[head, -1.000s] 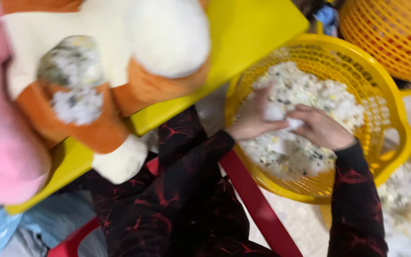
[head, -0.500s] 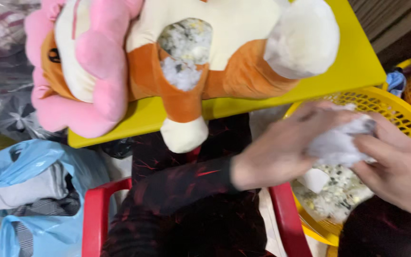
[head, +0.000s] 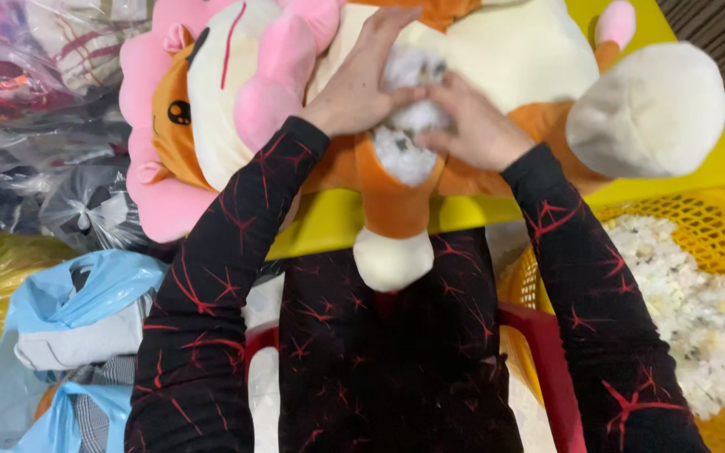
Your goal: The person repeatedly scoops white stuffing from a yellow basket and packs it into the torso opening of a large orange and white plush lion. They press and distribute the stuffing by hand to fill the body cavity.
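Both hands are on the plush, a big orange and cream toy with a pink mane, lying on its back on the yellow table. The left hand has its fingers spread and pressed flat on the cream belly, fingertips pointing up past the open seam. The right hand sits just right of that, fingers curled together and pushing a clump of stuffing into the hole. Looks like the thumb and fingertips are pinched on the fluff, but it's a bit blurry so I can't swear to it.

More white stuffing pokes out just below both sets of fingertips, above the toy's orange leg. A round cream foot sticks out well right of the right fingers. Down right of that hand is a yellow basket full of loose stuffing. Far left of the left fingers are plastic bags, blue ones and clear ones.
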